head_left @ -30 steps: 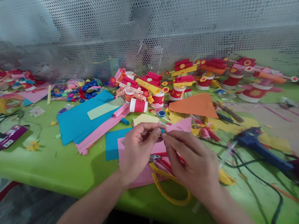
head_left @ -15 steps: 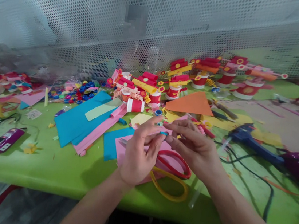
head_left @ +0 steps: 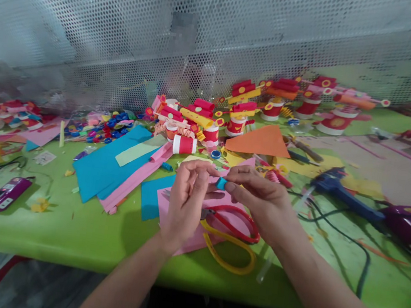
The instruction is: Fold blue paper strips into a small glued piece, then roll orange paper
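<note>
A small blue paper roll [head_left: 221, 183] is pinched between the thumb and fingers of my right hand [head_left: 265, 200], above the table's middle. Close on its left, my left hand [head_left: 185, 204] has its thumb raised and its fingers loosely bent and apart. Those fingertips come near the roll; whether they touch it I cannot tell. Below both hands lie scissors with one red and one yellow handle [head_left: 230, 267], their blades partly behind my left hand. They rest on a pink paper sheet [head_left: 187, 246], beside a blue sheet [head_left: 149, 199].
Decorated red-and-white paper cups [head_left: 185, 145] stand along the back by a perforated metal panel [head_left: 131, 28]. A blue-and-purple glue gun [head_left: 363, 205] with cables lies right. Large blue paper [head_left: 91, 174], orange paper [head_left: 260, 140] and a purple power strip [head_left: 7, 193] are on the green table.
My left thumb has lifted off the blue roll and the left hand has drawn slightly left. The roll, now more visible, stays in my right hand's pinch. The view has shifted a little.
</note>
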Demonstrator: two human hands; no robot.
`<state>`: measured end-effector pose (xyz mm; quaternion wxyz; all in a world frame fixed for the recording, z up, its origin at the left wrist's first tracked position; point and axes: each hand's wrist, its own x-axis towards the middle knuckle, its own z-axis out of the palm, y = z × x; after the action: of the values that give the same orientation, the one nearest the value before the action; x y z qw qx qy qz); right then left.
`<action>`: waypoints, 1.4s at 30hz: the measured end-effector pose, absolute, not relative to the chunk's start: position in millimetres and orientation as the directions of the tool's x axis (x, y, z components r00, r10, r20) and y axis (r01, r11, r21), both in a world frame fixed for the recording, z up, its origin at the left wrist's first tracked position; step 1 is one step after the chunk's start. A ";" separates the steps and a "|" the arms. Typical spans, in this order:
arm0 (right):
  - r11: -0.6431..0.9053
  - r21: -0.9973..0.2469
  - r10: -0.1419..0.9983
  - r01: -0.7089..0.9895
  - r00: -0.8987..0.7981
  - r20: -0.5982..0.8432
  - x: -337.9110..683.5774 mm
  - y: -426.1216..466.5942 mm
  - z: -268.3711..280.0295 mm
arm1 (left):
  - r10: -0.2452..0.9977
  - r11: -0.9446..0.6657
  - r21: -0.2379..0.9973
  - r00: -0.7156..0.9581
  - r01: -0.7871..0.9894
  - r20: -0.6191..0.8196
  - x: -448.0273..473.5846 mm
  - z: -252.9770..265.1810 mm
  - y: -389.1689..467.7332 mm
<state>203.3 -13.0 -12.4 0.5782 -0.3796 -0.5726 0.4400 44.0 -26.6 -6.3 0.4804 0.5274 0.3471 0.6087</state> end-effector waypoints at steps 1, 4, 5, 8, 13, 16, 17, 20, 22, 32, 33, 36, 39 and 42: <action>0.259 -0.957 0.963 -0.133 -0.043 0.267 202.9 -12.0 -13.4 | 0.970 -0.224 0.935 0.035 -0.275 0.242 43.0 -5.5 -25.1; 0.064 -0.946 0.995 -0.317 -0.055 0.085 202.0 -10.5 -14.4 | 0.987 -0.086 0.945 0.105 -0.317 0.125 40.1 -5.5 -21.8; 0.010 -0.933 0.998 -0.360 -0.060 0.034 201.8 -10.5 -14.0 | 0.985 -0.069 0.953 0.133 -0.294 0.112 39.6 -6.1 -21.2; -0.094 -0.892 0.994 -0.443 -0.084 -0.063 202.2 -11.2 -12.3 | 0.977 -0.079 0.968 0.177 -0.237 0.123 40.1 -9.4 -20.7; -0.172 -0.859 0.983 -0.483 -0.136 -0.120 203.8 -11.6 -11.3 | 0.968 -0.181 0.959 0.131 -0.220 0.212 42.5 -16.0 -18.3; -0.194 -0.853 0.979 -0.485 -0.144 -0.141 204.3 -11.6 -9.7 | 0.959 -0.234 0.947 0.109 -0.222 0.263 42.0 -17.6 -17.5; -0.196 -0.854 0.979 -0.481 -0.143 -0.144 204.4 -11.7 -8.7 | 0.952 -0.262 0.941 0.102 -0.214 0.289 41.6 -17.7 -17.7; -0.201 -0.871 0.978 -0.449 -0.147 -0.150 205.1 -12.0 -6.2 | 0.916 -0.370 0.917 0.103 -0.148 0.387 40.5 -17.1 -19.1; -0.199 -0.883 0.977 -0.426 -0.156 -0.145 205.7 -12.0 -5.8 | 0.902 -0.402 0.908 0.121 -0.117 0.415 39.7 -16.4 -19.7; -0.202 -0.885 0.973 -0.419 -0.186 -0.134 205.6 -11.5 -7.3 | 0.932 -0.302 0.939 0.157 -0.164 0.327 36.8 -17.5 -15.5; -0.196 -0.888 0.975 -0.417 -0.182 -0.130 205.9 -11.4 -7.5 | 0.928 -0.312 0.936 0.157 -0.164 0.337 37.1 -17.9 -15.5; -0.185 -0.887 0.979 -0.422 -0.162 -0.128 207.4 -11.1 -8.7 | 0.914 -0.348 0.925 0.162 -0.155 0.371 38.3 -18.5 -15.9; -0.176 -0.896 0.979 -0.408 -0.165 -0.118 207.8 -11.2 -9.9 | 0.915 -0.350 0.925 0.158 -0.149 0.372 39.0 -17.9 -16.1; -0.106 -0.920 0.990 -0.376 -0.130 -0.061 205.4 -12.6 -10.2 | 0.931 -0.322 0.935 0.129 -0.149 0.342 39.2 -17.7 -15.5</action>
<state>205.4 -12.6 -10.2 0.5363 -0.3840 -0.3992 0.6369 39.2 -15.5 -17.7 0.4754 0.5819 0.3358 0.5680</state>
